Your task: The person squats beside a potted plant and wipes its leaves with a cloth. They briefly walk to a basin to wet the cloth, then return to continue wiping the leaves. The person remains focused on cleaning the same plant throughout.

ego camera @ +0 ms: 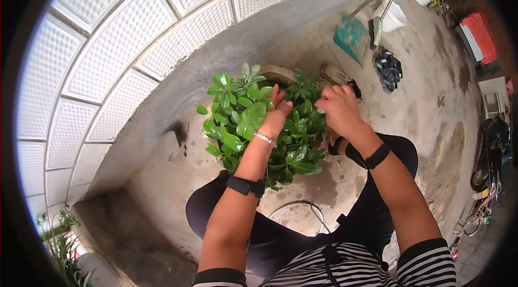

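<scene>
A leafy green potted plant [299,157] with glossy leaves stands on the floor between my knees. The curved rim of its pot [279,71] shows at the far side; foliage hides most of the rest. My left hand [277,115] is in among the leaves, fingers apart, with a large broad leaf [251,120] against its near side. At the plant's right edge, my right hand [340,105] has its fingers curled around a small pale thing [320,111], mostly hidden and too small to name.
A wall of white patterned tiles [121,44] curves along the left. Beyond my shoe [336,74] are a green dustpan [352,38], a broom [377,30], a white bucket [390,16] and a black plastic bag [387,69]. A thin hose [299,203] loops on the concrete floor near me.
</scene>
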Available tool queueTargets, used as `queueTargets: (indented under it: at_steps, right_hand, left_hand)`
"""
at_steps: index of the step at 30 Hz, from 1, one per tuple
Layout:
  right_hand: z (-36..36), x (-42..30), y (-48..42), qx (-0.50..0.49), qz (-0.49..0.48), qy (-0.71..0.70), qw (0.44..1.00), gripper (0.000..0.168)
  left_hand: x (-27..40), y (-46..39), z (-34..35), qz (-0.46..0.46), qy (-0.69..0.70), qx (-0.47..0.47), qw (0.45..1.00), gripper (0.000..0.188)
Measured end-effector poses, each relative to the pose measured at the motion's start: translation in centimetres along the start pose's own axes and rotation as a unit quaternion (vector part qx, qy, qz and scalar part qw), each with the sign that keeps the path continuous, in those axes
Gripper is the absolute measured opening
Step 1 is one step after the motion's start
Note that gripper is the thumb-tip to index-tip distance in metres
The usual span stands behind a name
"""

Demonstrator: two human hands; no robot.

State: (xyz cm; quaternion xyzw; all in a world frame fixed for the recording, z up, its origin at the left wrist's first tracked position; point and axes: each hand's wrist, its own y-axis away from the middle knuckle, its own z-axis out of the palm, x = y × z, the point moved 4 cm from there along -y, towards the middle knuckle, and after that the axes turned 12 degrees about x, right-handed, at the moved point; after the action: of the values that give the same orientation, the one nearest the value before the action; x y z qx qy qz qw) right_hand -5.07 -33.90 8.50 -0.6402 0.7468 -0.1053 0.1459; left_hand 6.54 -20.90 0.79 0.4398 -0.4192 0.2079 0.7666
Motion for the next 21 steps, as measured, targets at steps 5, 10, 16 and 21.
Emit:
queueTargets:
  at_steps: [5,10,16,21]
  right_hand:
    - [-3.6,1.7,2.4,0.186,0.202,-0.014,0.961,0.029]
    - [-3.1,-1.8,8.9,0.214,0.355,-0.234,0.88,0.03]
    - [0.8,-4.9,18.5,0.167,0.61,-0.561,0.535,0.023]
    - [-2.9,-4.9,18.0,0.158,0.545,-0.729,0.383,0.027]
  left_hand:
    - [2.7,3.8,0.0,0.049,-0.109,-0.009,0.993,0.055]
    - [5.7,9.1,0.1,0.148,-0.154,-0.014,0.977,0.04]
    - [9.0,16.3,-4.6,0.103,-0.076,0.014,0.992,0.03]
    - [7.8,22.8,-6.2,0.103,-0.037,0.1,0.989,0.029]
